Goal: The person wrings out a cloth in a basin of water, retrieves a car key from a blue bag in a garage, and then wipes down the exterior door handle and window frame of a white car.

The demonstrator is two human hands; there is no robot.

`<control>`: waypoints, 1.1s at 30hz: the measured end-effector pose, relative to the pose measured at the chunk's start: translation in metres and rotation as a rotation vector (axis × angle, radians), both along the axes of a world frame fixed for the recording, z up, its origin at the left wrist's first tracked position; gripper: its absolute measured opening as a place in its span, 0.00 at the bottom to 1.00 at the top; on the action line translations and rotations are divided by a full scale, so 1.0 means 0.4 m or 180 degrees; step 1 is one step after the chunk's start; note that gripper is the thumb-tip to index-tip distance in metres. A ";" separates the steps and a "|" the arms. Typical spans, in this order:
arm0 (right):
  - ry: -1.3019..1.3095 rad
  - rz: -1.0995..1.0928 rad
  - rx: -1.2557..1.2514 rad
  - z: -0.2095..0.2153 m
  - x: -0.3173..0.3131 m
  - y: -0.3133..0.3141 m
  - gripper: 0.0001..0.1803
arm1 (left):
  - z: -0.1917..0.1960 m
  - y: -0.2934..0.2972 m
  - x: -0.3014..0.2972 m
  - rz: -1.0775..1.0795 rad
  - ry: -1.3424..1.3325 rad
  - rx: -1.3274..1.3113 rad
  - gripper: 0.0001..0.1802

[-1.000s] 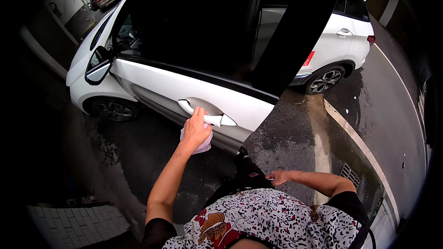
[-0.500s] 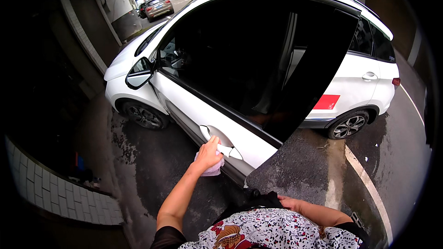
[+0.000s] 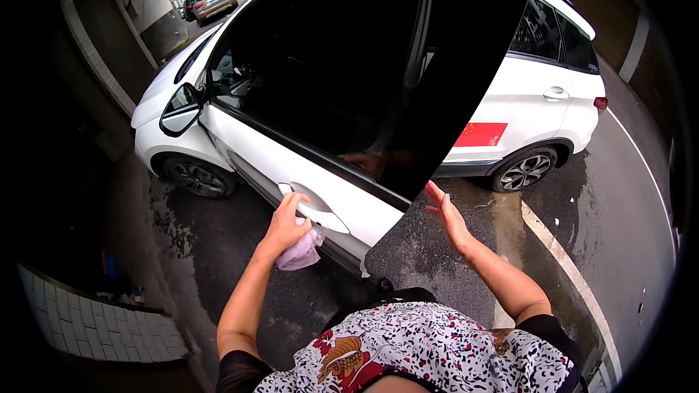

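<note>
A white car's front door [image 3: 368, 212] stands swung open in front of me, its dark window glass above the white panel. My left hand [image 3: 285, 221] is at the white door handle [image 3: 326, 220], fingers curled over its front end. A crumpled pale pink cloth [image 3: 299, 253] is gripped in that same hand and hangs below the palm. Raised beside the rear edge of the door, my right hand [image 3: 451, 221] is empty, its fingers stretched out. Whether its fingertips touch the door edge, I cannot tell.
The side mirror [image 3: 180, 110] juts out at the door's front end. Behind the door is the car's white rear door [image 3: 520, 102] with a red sticker [image 3: 481, 135]. Wet dark pavement [image 3: 466, 276] lies below, with a white painted line [image 3: 568, 269]. A low tiled wall [image 3: 102, 324] stands at left.
My right hand has come up from my waist to beside the door's rear edge, fingers spread. My left hand stays at the handle with the cloth. The view has shifted, moving the car leftward.
</note>
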State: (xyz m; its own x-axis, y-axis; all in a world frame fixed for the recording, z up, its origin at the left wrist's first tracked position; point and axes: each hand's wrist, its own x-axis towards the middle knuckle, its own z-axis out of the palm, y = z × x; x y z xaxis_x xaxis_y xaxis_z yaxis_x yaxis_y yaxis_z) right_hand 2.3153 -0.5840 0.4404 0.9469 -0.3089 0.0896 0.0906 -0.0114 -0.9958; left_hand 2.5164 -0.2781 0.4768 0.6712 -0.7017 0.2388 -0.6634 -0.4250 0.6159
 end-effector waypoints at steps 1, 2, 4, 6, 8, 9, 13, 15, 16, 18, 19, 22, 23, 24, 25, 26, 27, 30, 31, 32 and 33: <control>-0.0205 0.0020 0.0224 0.026 0.030 0.026 0.36 | 0.011 0.008 0.007 0.0028 -0.0197 -0.0370 0.20; -0.0351 0.0125 0.0419 0.029 0.057 0.033 0.37 | 0.022 0.002 0.017 0.0023 0.0037 -0.0622 0.16; -0.0281 0.0236 0.1040 0.015 0.101 0.075 0.39 | 0.055 -0.010 0.039 0.0050 0.0806 -0.1005 0.07; -0.0437 0.0142 0.1900 -0.020 0.138 0.112 0.41 | 0.115 -0.079 0.027 0.0038 0.2082 -0.1751 0.12; -0.0377 -0.0157 0.2063 -0.016 0.148 0.130 0.41 | 0.163 -0.140 0.037 -0.0109 0.2863 -0.2579 0.17; -0.0364 -0.0274 0.2135 -0.004 0.161 0.135 0.42 | 0.204 -0.183 0.037 -0.0264 0.3042 -0.3063 0.19; -0.0498 -0.0127 0.1983 0.028 0.178 0.115 0.41 | 0.353 -0.372 -0.013 -0.0855 0.2665 -0.4229 0.25; -0.0479 -0.0013 0.2183 0.017 0.185 0.086 0.41 | 0.308 -0.474 -0.013 -0.0698 -0.0286 -0.3245 0.30; -0.0473 -0.0171 0.2250 0.043 0.186 0.096 0.41 | 0.282 -0.507 -0.040 -0.0720 -0.0670 -0.3036 0.32; -0.0431 -0.0508 0.2220 0.002 0.202 0.068 0.38 | 0.211 -0.523 -0.086 -0.0812 -0.1433 -0.2724 0.32; -0.0451 -0.0680 0.1900 -0.007 0.210 0.056 0.38 | 0.159 -0.531 -0.085 -0.0849 -0.1779 -0.2606 0.30; -0.0873 -0.0231 0.2137 0.043 0.213 0.065 0.33 | 0.121 -0.544 -0.103 -0.1036 -0.2057 -0.2322 0.24; -0.0766 -0.0485 0.2208 0.021 0.224 0.051 0.33 | 0.146 -0.565 -0.112 -0.1066 -0.2039 -0.2311 0.22; -0.0624 -0.0379 0.2538 0.019 0.225 0.044 0.33 | 0.195 -0.589 -0.109 -0.1067 -0.1896 -0.2361 0.20; -0.0474 -0.0264 0.2866 0.020 0.225 0.037 0.33 | 0.249 -0.607 -0.104 -0.1116 -0.1924 -0.2318 0.20; -0.0492 -0.0273 0.2706 0.024 0.226 0.033 0.35 | 0.302 -0.636 -0.097 -0.1177 -0.2005 -0.2385 0.20; -0.0475 -0.0241 0.2604 0.028 0.227 0.020 0.37 | 0.354 -0.676 -0.092 -0.1237 -0.2081 -0.2463 0.20; -0.0352 -0.0441 0.2445 0.008 0.234 -0.006 0.41 | 0.519 -0.821 -0.053 -0.1075 -0.2413 -0.3048 0.18; -0.0356 -0.0359 0.2430 0.012 0.241 -0.001 0.42 | 0.579 -0.855 -0.027 -0.0928 -0.2541 -0.3204 0.18; -0.0348 -0.0359 0.2429 0.018 0.250 0.004 0.42 | 0.634 -0.886 0.004 -0.0755 -0.2626 -0.3303 0.18; -0.0311 -0.0351 0.2428 0.028 0.249 0.010 0.42 | 0.686 -0.913 0.036 -0.0554 -0.2702 -0.3389 0.19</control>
